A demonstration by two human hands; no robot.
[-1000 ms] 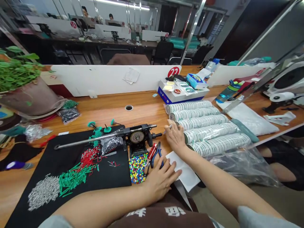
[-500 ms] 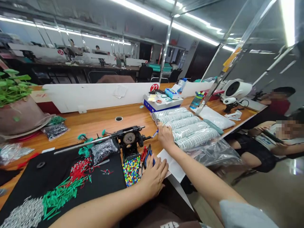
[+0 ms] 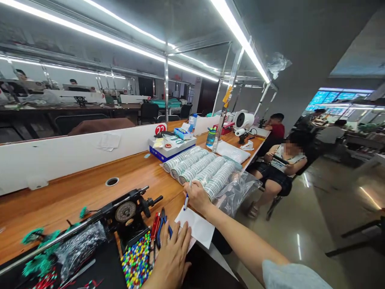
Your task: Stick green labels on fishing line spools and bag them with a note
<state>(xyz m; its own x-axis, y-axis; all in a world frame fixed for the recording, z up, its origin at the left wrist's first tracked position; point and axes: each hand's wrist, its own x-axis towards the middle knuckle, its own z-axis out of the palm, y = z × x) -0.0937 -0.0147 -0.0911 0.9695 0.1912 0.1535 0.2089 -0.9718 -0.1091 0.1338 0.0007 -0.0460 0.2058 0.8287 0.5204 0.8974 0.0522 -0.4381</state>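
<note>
Blue-and-white pen [image 3: 186, 202]: light, stiff, slim barrel. Held in the right hand [image 3: 197, 196], fingers closed narrowly around the barrel, tip angled down toward the white paper sheet [image 3: 195, 227]. Best taken low on the barrel, as now. Paper sheet: thin, limp, likely to slide on the varnish; lies at the edge of the wooden workbench [image 3: 75, 192], best pinned flat. Left hand [image 3: 171, 257]: fingers spread wide, holding nothing visible, tips near the sheet's edge, just beside blue-handled pliers [image 3: 163, 226] and a heap of coloured beads [image 3: 136, 259]. Also near: hand-cranked winding machine [image 3: 126, 212], film-wrapped white coils [image 3: 195, 170]. Head view, against the earlier frame: outlook swung up and right, seated co-worker [image 3: 278, 168] now fully shown, pen turned from pointing at the machine to pointing at the sheet.
</note>
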